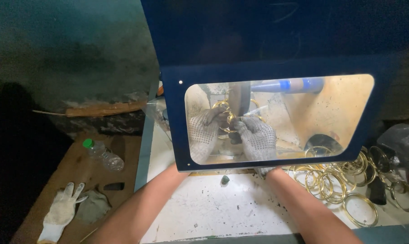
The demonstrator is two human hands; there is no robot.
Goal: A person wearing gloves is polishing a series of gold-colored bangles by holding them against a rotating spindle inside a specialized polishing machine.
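While behind glass, gloved hands (234, 133) on rings (227, 113)

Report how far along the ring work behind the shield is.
Done: cannot tell; nothing marks any ring as finished. In hand: both gloved hands, left hand and right hand, hold gold rings against the wheel behind the shield. Left: possibly the pile of rings on the bench at the right, if those are still unworked.
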